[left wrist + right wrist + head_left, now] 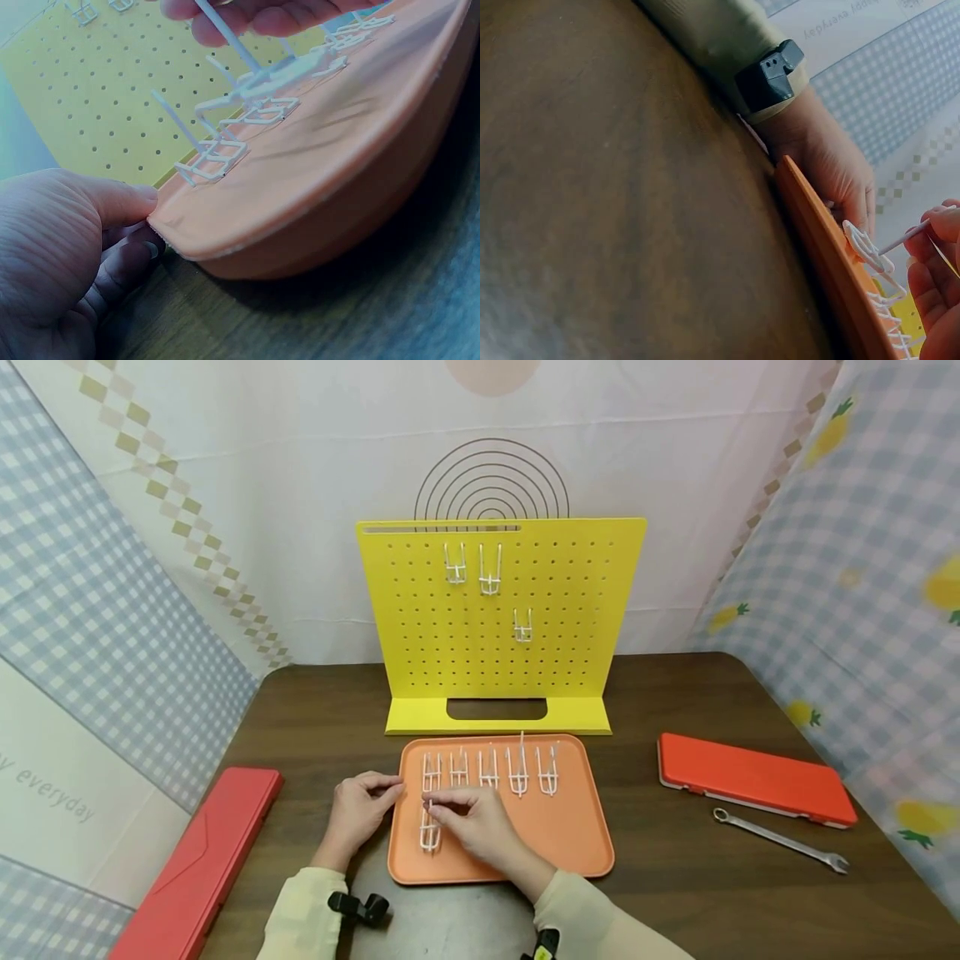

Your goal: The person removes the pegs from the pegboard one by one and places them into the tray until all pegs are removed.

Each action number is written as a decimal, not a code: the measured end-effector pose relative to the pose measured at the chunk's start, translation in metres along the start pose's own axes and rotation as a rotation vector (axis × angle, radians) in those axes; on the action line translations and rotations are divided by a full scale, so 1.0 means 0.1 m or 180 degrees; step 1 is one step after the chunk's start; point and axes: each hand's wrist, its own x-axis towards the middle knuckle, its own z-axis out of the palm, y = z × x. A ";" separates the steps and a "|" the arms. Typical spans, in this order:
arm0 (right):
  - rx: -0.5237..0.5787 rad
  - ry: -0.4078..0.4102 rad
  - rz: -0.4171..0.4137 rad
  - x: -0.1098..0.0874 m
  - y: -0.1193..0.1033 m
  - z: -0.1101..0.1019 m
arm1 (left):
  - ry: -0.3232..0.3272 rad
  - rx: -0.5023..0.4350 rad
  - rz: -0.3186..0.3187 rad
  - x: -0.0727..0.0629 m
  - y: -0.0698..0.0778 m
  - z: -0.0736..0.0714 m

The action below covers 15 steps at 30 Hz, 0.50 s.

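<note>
My left hand (358, 814) is at the left edge of an orange tray (540, 852), pinching its rim between thumb and fingers. Over the tray's left side my right hand (483, 831) pinches a white wire pegboard hook (430, 839) by one prong. In the left wrist view that hook's prong (234, 39) slants up into the right fingertips. Several similar white hooks (518, 775) lie in a row along the tray's far half, prongs pointing away. The right wrist view shows the gripped hook (866, 246) close above the tray's edge.
Behind the tray stands a yellow pegboard (562, 652) with three white hooks (490, 572) hung on it. A red case (202, 860) lies at left. At right are an orange-red case (750, 777) and a combination wrench (780, 840). Patterned cloth surrounds the table.
</note>
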 end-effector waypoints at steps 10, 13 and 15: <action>-0.0081 -0.0103 0.0152 -0.02 0.01 0.03 | -0.0009 0.0015 -0.0023 0.01 -0.01 0.00; -0.0066 -0.0112 0.0160 -0.02 0.02 0.03 | -0.0015 0.0015 -0.0037 0.01 -0.01 0.00; -0.0057 -0.0109 0.0159 -0.02 0.02 0.03 | -0.0015 0.0016 -0.0051 0.01 0.00 0.00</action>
